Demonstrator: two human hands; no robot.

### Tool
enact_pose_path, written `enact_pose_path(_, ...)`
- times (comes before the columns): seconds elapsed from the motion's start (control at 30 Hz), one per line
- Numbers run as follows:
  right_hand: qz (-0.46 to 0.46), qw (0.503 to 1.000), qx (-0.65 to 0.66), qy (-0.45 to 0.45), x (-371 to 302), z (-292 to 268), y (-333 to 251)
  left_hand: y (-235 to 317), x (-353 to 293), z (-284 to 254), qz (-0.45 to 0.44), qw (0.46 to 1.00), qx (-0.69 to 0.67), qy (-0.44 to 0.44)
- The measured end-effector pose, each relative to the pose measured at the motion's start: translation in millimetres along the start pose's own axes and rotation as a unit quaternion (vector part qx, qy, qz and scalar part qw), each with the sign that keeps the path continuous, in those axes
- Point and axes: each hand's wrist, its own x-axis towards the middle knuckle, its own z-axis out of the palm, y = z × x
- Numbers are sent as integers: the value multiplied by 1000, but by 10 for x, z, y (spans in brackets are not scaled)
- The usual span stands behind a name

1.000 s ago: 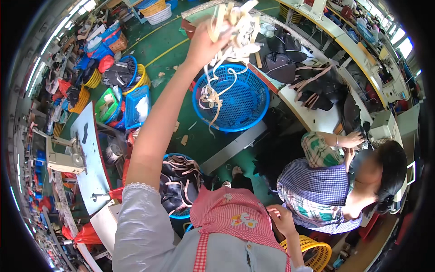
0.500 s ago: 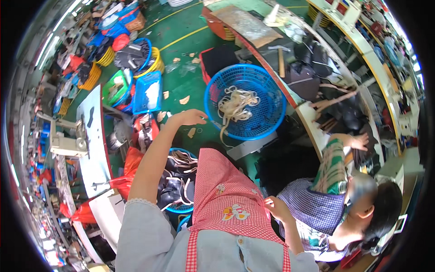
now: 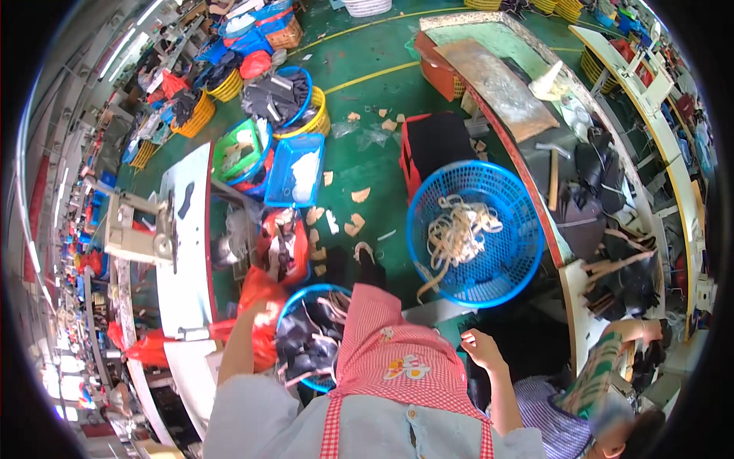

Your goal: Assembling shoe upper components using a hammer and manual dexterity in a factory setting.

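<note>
My left hand [image 3: 264, 300] is low on the left, over a red plastic bag [image 3: 261, 325]. It is blurred against the bag, and its fingers cannot be made out. Beside that forearm stands a blue basket [image 3: 284, 312] of black pieces with pale straps [image 3: 306, 340], partly hidden by my red checked apron [image 3: 375, 336]. My right hand [image 3: 483, 349] hangs right of the apron, fingers loosely bent and a little apart, with nothing seen in them. Ahead of it a large blue basket [image 3: 527, 275] holds a tangle of cream strips [image 3: 462, 233].
A co-worker [image 3: 566, 409] sits close on my right at a long bench [image 3: 577, 306] bearing black pieces and a hammer [image 3: 553, 176]. To the left stands a white table with a sewing machine [image 3: 141, 229]. Scraps [image 3: 360, 195] and a blue tray [image 3: 317, 172] lie on the green floor.
My left hand has dropped from in front of me down to the left, by the red bag. The view has shifted, and the large blue basket now appears lower and further right.
</note>
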Motion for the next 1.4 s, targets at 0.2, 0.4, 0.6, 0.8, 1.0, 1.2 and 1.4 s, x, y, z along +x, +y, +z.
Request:
enact_pose_path(0.2, 149, 987, 49, -22, 1398, 417, -747, -591, 316, -4, -144, 978, -148, -2)
enact_pose_path(0.4, 105, 988, 8, -110, 2752, 760, -1539, -196, 591, -247, -141, 960, -212, -113)
enact_pose_path(0.6, 188, 965, 181, -10, 3380, 559, -1830, 646, 1186, -1230, -108, 966, -208, -107)
enact_pose_path(0.8, 264, 955, 136, 21, 3833, 511, -1803, 1715, 2226, -2296, -49, 993, -100, 32)
enact_pose_path(1.0, 280, 910, 292, 97, 4818, 763, -1624, 3216, 3564, -3023, 0, 982, -94, -166)
enact_pose_path(1.2, 371, 883, 260, 125, 5788, 552, -1498, 5109, 3999, -3383, 50, 990, 81, -100)
enact_pose_path(1.4, 429, 859, 161, 229, 6882, -488, -1575, 6171, 4518, -3916, 28, 980, 155, -124)
